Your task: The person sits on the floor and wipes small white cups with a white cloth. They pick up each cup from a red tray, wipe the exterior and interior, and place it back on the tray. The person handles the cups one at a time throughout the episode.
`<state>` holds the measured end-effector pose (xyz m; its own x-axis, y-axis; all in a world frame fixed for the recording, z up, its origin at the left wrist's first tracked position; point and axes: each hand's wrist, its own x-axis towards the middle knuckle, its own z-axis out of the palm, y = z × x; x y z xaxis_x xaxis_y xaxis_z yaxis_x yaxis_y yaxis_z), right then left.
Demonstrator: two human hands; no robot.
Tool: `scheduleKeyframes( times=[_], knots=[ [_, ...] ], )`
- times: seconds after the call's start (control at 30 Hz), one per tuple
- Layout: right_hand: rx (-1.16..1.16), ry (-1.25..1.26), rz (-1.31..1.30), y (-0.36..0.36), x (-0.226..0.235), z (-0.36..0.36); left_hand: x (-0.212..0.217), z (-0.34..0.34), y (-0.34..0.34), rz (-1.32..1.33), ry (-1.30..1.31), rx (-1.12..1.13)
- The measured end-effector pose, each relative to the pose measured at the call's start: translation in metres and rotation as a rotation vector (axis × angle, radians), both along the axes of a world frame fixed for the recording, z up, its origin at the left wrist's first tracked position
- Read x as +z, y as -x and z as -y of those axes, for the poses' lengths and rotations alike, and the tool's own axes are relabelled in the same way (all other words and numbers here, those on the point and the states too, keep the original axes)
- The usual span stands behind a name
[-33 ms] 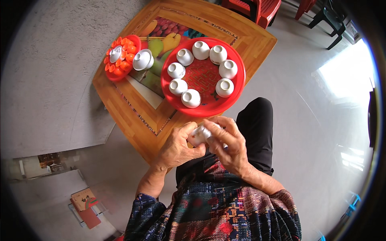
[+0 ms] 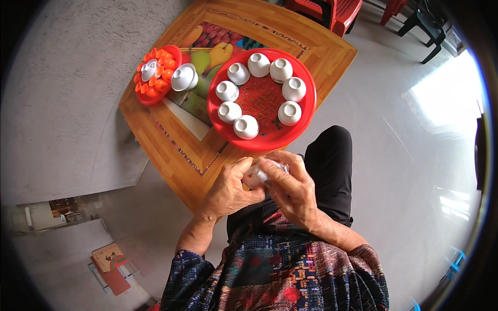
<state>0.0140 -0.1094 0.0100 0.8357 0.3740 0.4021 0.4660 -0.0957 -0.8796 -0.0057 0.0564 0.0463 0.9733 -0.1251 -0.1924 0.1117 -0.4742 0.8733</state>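
Note:
Between my hands, above my lap and just off the table's near edge, is a small white cup with a reddish mark. My left hand is closed round its side, thumb and fingers pressing on it. Bent over the cup's other end, my right hand pinches what looks like a crumpled white tissue against it. Fingers hide most of the tissue and the cup's far side. Beyond my hands, a round red tray carries a ring of several white cups, standing upside down.
A wooden table with a fruit picture holds the tray. On its left stand a lidded white bowl and a smaller red tray with orange cups and a white teapot-like piece. Red chairs are at the back.
My right hand's fingers have shifted slightly over the cup, and more of the white tissue shows between them. The left hand and the tray look unmoved.

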Motion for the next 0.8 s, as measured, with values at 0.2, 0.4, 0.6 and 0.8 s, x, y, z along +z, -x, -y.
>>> scheduleKeyframes(
  times=[0.2,0.4,0.6,0.8],
  knots=[
    [0.065,-0.089,-0.207,-0.010,-0.006,0.002,-0.004,0.005,0.003,0.067,-0.015,-0.025],
    [0.277,-0.639,-1.012,-0.012,-0.019,0.006,-0.004,0.011,0.008,0.231,0.184,0.016],
    [0.151,-0.715,-1.091,-0.006,-0.018,-0.001,-0.041,0.015,0.014,0.157,0.637,0.154],
    [0.049,-0.064,-0.034,-0.010,-0.002,0.012,-0.037,0.027,0.013,-0.014,0.911,0.274]
  ],
)
